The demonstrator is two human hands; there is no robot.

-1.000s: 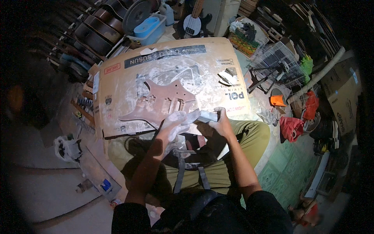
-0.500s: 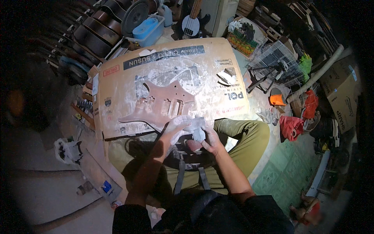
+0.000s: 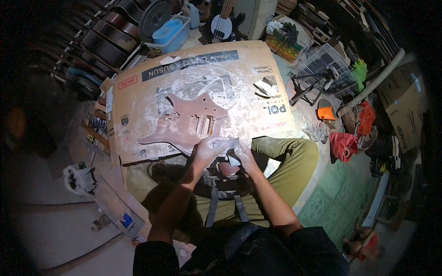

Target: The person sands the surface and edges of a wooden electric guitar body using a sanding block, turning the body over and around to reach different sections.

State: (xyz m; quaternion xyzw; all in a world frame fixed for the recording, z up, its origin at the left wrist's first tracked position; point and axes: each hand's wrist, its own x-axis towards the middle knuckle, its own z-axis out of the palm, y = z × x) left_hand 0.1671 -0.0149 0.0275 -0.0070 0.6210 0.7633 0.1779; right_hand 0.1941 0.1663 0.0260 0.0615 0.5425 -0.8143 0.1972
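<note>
A reddish-brown, unpainted electric guitar body (image 3: 184, 122) lies flat on a dusty cardboard sheet (image 3: 129, 106) in front of me. Just below its lower edge, my dust-whitened left hand (image 3: 207, 151) and my right hand (image 3: 245, 158) are close together, both closed on a bent grey sheet (image 3: 233, 145), apparently sandpaper. Beneath them a dark red item (image 3: 228, 169) shows between my legs, partly hidden. A small white-and-dark piece of scrap (image 3: 264, 86) lies at the cardboard's right side.
Guitars (image 3: 108, 37) line the upper left. A blue tub (image 3: 170, 39) and bass (image 3: 223, 25) are behind. Right: wire cage (image 3: 322, 69), tripod (image 3: 308, 92), orange object (image 3: 326, 113), red bag (image 3: 341, 146), blurred figure in red (image 3: 366, 246). A plastic bag (image 3: 79, 177) lies left.
My right hand has moved left and down toward my left hand. The grey sheet, stretched sideways a second ago, is now bent downward between my fingers.
</note>
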